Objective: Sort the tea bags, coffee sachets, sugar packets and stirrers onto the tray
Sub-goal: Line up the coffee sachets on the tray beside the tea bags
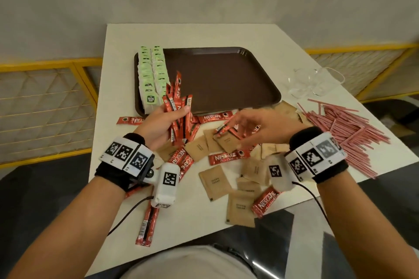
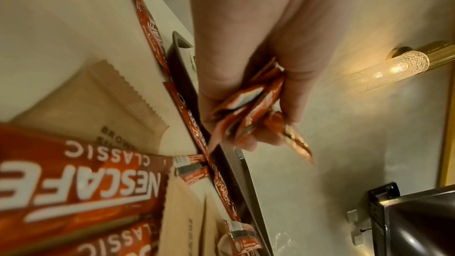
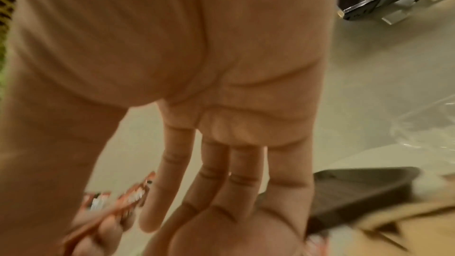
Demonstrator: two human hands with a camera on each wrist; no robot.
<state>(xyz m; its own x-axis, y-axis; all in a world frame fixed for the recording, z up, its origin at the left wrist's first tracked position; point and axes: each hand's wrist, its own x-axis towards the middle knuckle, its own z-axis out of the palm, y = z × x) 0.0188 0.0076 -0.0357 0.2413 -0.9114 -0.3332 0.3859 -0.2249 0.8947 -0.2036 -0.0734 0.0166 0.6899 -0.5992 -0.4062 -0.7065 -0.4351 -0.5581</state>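
Note:
My left hand (image 1: pixel 169 120) grips a fanned bundle of red coffee sachets (image 1: pixel 179 103) just above the near left corner of the brown tray (image 1: pixel 226 79). The left wrist view shows the same bundle (image 2: pixel 248 108) clamped between thumb and fingers. Two rows of green tea bags (image 1: pixel 152 75) lie along the tray's left side. My right hand (image 1: pixel 240 131) hovers palm down with straight fingers over loose sachets (image 1: pixel 224 157) and brown sugar packets (image 1: pixel 215 182); in the right wrist view its fingers (image 3: pixel 221 172) hold nothing. Pink stirrers (image 1: pixel 349 129) are heaped at the right.
Crumpled clear plastic (image 1: pixel 313 84) lies right of the tray. More sachets (image 1: pixel 146 224) and sugar packets (image 1: pixel 241 210) reach the white table's near edge (image 1: pixel 186 244). Most of the tray floor is bare. A yellow-framed railing (image 1: pixel 45 102) borders the table on the left.

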